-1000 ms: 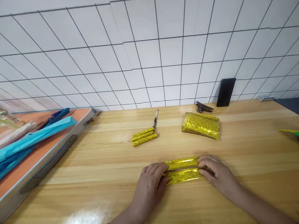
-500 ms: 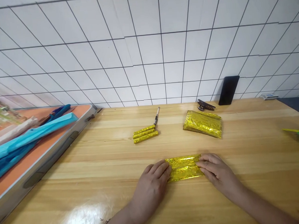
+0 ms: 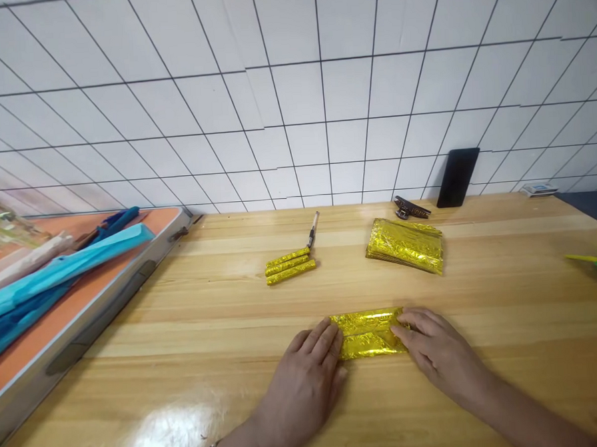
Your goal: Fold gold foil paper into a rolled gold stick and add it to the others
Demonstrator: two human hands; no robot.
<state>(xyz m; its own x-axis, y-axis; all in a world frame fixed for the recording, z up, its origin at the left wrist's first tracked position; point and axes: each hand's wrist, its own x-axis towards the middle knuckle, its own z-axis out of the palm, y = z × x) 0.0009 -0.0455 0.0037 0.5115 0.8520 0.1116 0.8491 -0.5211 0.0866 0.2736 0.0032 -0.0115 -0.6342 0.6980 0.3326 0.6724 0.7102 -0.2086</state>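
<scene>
1. On table (image 3: 184,336): gold foil (image 3: 362,321), left end under open left hand (image 3: 301,383), right end apparently pinched by right hand (image 3: 438,349).
2. Lower flap (image 3: 359,346) creased aslant near pinch, apparently not flat.
3. Beyond gold foil: 3 rolls (image 3: 291,272) leftward, foil stack (image 3: 404,244) rightward.

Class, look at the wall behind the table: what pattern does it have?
The wall is white with a grid of dark lines, best seen in the head view.

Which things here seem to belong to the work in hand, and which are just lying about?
Likely part of it:
- gold foil sheet at both hands
- three gold rolls
- gold foil stack

Apparently lying about:
- pen
- dark clip
- black slab against the wall
- blue material
</scene>
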